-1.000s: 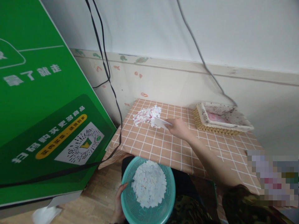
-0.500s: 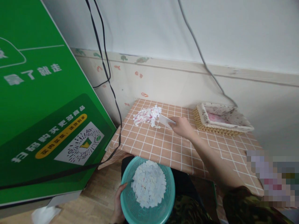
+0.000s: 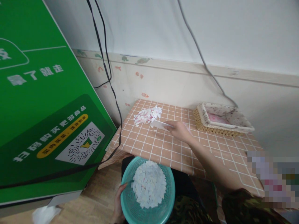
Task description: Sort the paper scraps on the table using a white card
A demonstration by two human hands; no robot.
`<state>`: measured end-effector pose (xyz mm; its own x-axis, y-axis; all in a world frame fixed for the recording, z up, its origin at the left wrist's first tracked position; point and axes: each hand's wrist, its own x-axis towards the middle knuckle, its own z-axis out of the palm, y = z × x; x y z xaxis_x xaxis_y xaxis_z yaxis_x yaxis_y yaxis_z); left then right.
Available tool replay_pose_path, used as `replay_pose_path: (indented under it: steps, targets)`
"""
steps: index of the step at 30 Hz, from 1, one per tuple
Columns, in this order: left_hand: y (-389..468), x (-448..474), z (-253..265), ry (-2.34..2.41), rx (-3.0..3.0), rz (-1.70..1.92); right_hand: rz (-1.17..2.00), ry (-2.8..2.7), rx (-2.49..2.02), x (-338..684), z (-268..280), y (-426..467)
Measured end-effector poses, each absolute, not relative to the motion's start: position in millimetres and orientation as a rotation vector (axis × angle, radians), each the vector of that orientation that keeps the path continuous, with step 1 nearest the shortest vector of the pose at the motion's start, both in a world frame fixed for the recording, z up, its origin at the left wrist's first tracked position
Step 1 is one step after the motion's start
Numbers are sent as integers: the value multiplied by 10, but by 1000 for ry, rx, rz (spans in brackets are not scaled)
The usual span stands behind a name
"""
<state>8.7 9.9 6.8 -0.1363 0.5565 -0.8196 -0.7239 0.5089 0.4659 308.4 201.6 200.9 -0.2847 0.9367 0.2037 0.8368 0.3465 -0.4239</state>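
Observation:
My left hand (image 3: 120, 199) grips the left rim of a green plastic basket (image 3: 171, 183), thumb over the edge. Many small white paper scraps (image 3: 149, 185) lie inside it, and it rests on my lap below the table edge. Out over the table, my right hand (image 3: 179, 130) is closed on a flat white card (image 3: 160, 125). The card's far end touches or nearly touches the lower right side of a pile of paper scraps (image 3: 148, 115), white with some pink.
The table has a brown checked cloth (image 3: 168, 152). At its back right stands a wicker basket (image 3: 219, 123) with a cloth lining. A green printed cabinet (image 3: 46, 102) rises on the left, with a black cable (image 3: 121, 124) hanging past the table's left corner. White plastic (image 3: 45, 214) lies on the floor.
My right hand has drawn the card slightly toward me and to the left, along the pile's near right edge. My left hand and the green basket have stayed put.

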Motion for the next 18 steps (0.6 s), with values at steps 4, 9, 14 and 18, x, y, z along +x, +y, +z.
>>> replay_pose_path:
  steps: [4,9,14,18]
  targets:
    - [109,105,123,1257,-136,1094,324,-2198,-1538,3031,1938,2056]
    - [97,104,99,1258,-159,1086,416,-2293,-1441,3007,1886,1963]
    - [87,85,44,1199,-166,1054,386,-2230,-1449,3093,1855,1860]
    - [102,84,35,1183,-171,1063,324,-2187,-1529,3021,1802,1932]
